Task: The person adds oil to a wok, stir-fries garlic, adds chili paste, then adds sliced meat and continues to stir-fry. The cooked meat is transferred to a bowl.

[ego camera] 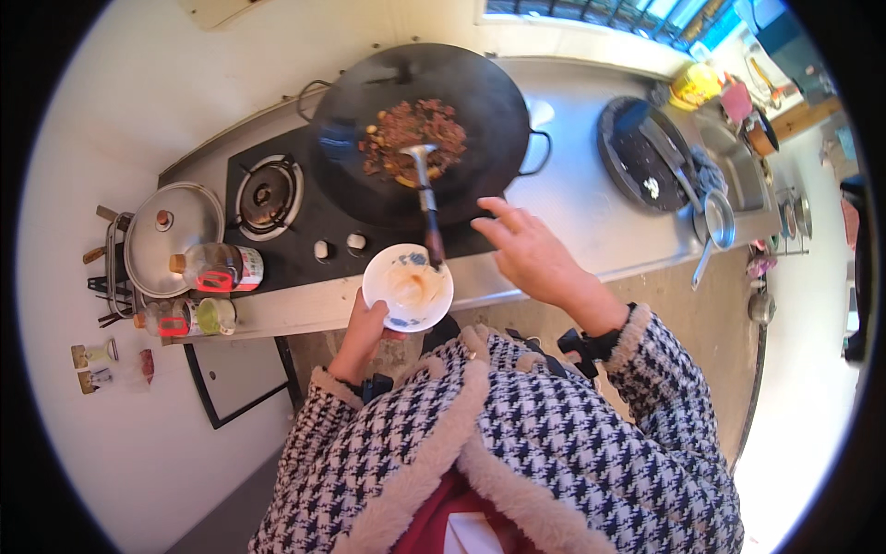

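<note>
My left hand (365,325) grips the rim of a white bowl (415,287) with blue decoration and pale smears inside. Just beyond it, a large black wok (484,90) sits on the stove and holds browned, chopped food (443,128) with yellowish pieces. A wok spatula (424,180) rests in the wok, its metal head in the food and its dark handle pointing toward me; the handle's end lies at the bowl's far edge. My right hand (529,253) is raised right of that handle, fingers apart and holding nothing.
Left of the wok are a gas burner (264,194), a metal lid (183,215) and an oil bottle (221,266). On the steel counter to the right lie a round black board (633,163) with a cleaver (664,149), and a metal ladle (713,221) beside the sink (737,166).
</note>
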Available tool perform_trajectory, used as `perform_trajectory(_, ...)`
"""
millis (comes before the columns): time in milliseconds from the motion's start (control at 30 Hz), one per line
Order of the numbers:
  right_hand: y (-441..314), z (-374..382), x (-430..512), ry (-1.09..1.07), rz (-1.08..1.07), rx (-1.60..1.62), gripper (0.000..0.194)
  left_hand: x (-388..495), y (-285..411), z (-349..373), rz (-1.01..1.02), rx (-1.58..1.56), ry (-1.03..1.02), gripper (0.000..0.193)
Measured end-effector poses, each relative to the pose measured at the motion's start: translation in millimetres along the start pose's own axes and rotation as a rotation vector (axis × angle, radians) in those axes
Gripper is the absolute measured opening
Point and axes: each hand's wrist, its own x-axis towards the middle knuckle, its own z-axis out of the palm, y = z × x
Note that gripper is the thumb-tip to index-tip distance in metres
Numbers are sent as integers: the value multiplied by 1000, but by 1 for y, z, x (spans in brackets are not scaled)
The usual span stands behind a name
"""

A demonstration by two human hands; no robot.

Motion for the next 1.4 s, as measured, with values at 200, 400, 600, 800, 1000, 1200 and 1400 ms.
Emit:
perform_trajectory(200,67,-50,-168,144,285,59,37,20,-14,124,27,132,-150,53)
perform_trajectory(400,127,-69,-367,282,572,202,33,44,-73,264,-23,173,-190,54)
perform_trajectory(600,168,-48,-419,367,750,321,28,106,-68,326,-17,144,-233,49)
perform_trajectory(800,214,-36,-444,405,760,400,26,106,-36,381,73,206,-276,53)
perform_trajectory(1000,346,-56,-480,284,765,441,24,157,-47,460,70,146,-149,55)
perform_trajectory(1200,424,-86,-508,265,875,375,24,200,-36,516,56,216,-90,48)
perform_trajectory(1400,552,-176,-518,145,905,317,20,196,-2,530,-35,323,16,57)
